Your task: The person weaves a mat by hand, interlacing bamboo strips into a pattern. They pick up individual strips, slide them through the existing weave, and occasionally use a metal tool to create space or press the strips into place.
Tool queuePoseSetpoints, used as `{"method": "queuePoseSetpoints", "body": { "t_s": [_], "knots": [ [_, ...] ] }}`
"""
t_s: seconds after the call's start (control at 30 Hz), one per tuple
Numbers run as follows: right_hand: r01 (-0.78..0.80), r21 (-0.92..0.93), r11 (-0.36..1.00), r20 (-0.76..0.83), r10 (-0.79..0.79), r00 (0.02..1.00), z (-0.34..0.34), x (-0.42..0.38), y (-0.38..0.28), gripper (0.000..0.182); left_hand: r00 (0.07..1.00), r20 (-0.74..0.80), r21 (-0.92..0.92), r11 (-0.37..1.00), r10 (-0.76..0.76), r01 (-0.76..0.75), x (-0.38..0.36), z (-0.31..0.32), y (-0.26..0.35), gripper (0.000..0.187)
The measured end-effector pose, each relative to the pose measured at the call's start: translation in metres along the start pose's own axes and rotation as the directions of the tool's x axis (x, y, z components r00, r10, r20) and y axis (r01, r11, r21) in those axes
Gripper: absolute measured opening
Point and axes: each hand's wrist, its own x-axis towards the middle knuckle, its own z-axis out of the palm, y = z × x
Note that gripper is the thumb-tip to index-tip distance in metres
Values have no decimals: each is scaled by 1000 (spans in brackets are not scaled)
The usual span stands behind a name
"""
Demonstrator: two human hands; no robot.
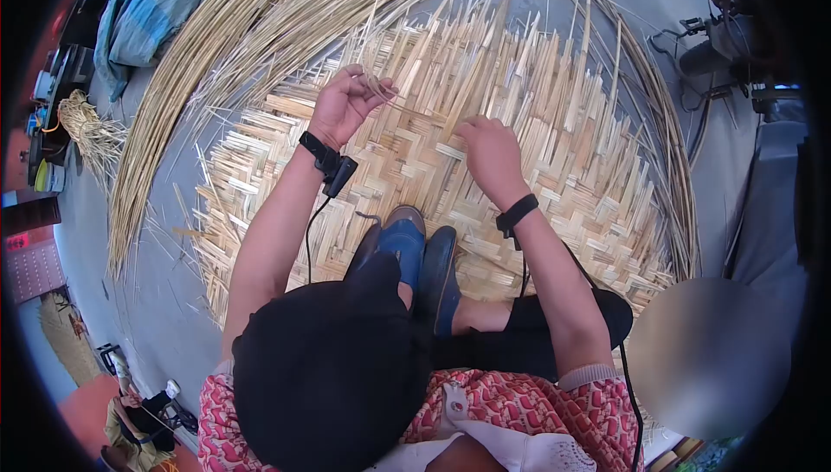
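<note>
My left hand (346,104) is raised over the woven reed mat (597,203), its fingers pinched around a thin reed strip (415,113). The strip stretches across to my right hand (493,156), whose curled fingertips close on its other end. A loose curl of the strip hangs by the left fingers. Beneath both hands the mat shows a wide zigzag weave, with uneven reed ends sticking out along its edges. Two blue shoes (403,242) stand on the mat between my forearms.
Long reed bundles (164,117) curve along the left and top, and more reeds lie at the right. A tied bundle (82,121) and a blue sack (156,17) sit at the left. Dark metal equipment (705,56) stands at right. Another person (138,420) sits at lower left.
</note>
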Motion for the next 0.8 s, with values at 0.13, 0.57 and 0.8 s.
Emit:
{"method": "queuePoseSetpoints", "body": {
  "t_s": [0.13,0.57,0.8],
  "knots": [
    [187,410,893,-178,-123,976,45,56,1,13,967,19,526,825,-254,206,16,14,7,16],
    [-292,810,509,24,469,883,57,44,-9,23,999,-12,989,-144,43,18,84,-32,-47,21],
    [-216,860,463,-27,464,886,59,36,-11,23,933,-63,824,509,-355,249,66,-20,-4,38]
  ]
}}
